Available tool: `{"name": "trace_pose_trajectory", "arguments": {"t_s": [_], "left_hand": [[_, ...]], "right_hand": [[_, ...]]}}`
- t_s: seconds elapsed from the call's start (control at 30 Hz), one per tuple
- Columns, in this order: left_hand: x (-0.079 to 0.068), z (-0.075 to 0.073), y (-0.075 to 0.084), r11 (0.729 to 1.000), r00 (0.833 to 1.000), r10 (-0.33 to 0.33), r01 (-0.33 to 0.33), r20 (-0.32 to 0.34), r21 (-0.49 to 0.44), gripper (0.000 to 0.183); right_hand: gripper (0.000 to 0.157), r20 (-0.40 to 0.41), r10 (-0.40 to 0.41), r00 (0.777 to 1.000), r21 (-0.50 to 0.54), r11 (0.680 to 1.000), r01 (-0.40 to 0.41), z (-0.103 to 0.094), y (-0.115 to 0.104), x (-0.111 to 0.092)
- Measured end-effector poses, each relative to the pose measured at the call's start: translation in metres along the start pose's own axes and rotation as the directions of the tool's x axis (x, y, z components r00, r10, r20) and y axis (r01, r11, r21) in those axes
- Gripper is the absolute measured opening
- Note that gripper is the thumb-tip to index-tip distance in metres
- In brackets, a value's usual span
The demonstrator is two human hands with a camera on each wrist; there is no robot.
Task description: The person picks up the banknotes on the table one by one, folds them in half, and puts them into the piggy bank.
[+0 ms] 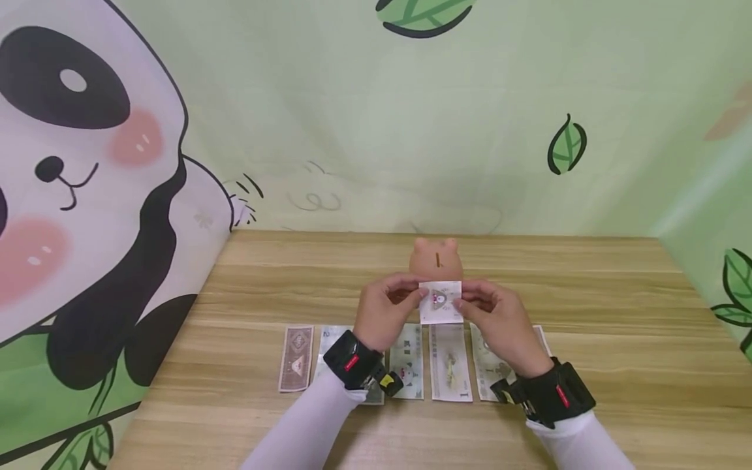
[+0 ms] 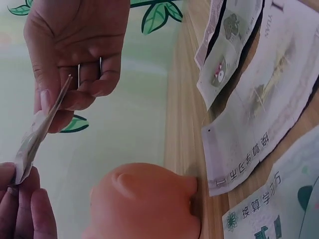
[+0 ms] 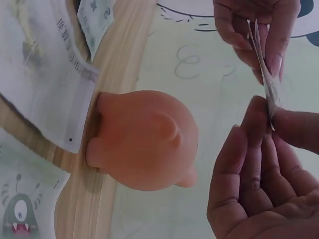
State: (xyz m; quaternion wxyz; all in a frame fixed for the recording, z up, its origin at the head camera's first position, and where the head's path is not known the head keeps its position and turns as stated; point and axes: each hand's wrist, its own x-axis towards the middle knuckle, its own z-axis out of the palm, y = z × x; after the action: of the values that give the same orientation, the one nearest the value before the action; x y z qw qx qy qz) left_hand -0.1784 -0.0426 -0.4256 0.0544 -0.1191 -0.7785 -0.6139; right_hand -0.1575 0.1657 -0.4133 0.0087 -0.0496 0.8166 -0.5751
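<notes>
Both hands pinch a small folded play banknote [image 1: 440, 314] by its two sides, in front of the piggy bank. My left hand [image 1: 383, 313] has thumb and fingers on its left side, my right hand [image 1: 499, 318] on its right. A cartoon face shows on the note's near side. Edge-on in the right wrist view, the folded note [image 3: 266, 82] has layers that part slightly at one end. Just beyond the hands stands an orange piggy bank [image 1: 422, 262] with a slot on top, its lower part hidden behind the note and hands in the head view.
Several play banknotes lie in a row on the wooden table [image 1: 205, 365] below the hands, among them a brown note [image 1: 296, 367] at the left end and a pale one-yuan note [image 1: 451, 365]. The wrists partly cover others. A panda-printed cloth [image 1: 329, 117] hangs behind the table.
</notes>
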Motion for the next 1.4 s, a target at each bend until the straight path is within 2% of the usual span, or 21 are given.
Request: {"name": "trace_pose_trajectory", "arguments": {"t_s": [0.1,0.27,0.5,0.67,0.93,1.13,1.4], "left_hand": [[0.0009,0.0011,-0.0018,1.000,1.000,0.001,0.000,0.021,-0.014,0.024],[0.0014,0.0011,-0.0031,0.998,0.995,-0.025,0.030,0.092,-0.050,0.034],[0.0014,0.0002,-0.0019,0.994,0.988,-0.067,0.078,0.142,-0.071,0.021],[0.0021,-0.0003,-0.0023,0.993,0.988,-0.071,0.083,0.137,-0.082,0.023],[0.0020,-0.0015,-0.0009,0.993,0.989,-0.083,0.092,0.121,-0.076,0.024],[0.0025,-0.0019,-0.0026,0.990,0.987,-0.091,0.104,0.135,-0.095,0.024],[0.0034,-0.0023,-0.0020,0.985,0.989,-0.053,0.074,0.138,-0.154,0.027]], "right_hand": [[0.031,-0.009,0.015,1.000,0.003,1.000,-0.015,-0.0005,-0.0013,-0.0008],[0.032,-0.035,0.035,0.999,0.051,0.998,-0.034,-0.0012,-0.0042,-0.0012],[0.034,-0.046,0.037,0.998,0.097,0.995,-0.032,-0.0018,-0.0055,-0.0002],[0.035,-0.038,0.053,0.998,0.110,0.993,-0.049,-0.0028,-0.0066,0.0006],[0.035,-0.028,0.103,0.994,0.076,0.992,-0.100,-0.0036,-0.0046,0.0009],[0.034,-0.025,0.093,0.995,0.109,0.990,-0.090,-0.0035,-0.0034,0.0005],[0.034,-0.023,0.087,0.996,0.157,0.984,-0.083,-0.0037,-0.0036,0.0009]]}}
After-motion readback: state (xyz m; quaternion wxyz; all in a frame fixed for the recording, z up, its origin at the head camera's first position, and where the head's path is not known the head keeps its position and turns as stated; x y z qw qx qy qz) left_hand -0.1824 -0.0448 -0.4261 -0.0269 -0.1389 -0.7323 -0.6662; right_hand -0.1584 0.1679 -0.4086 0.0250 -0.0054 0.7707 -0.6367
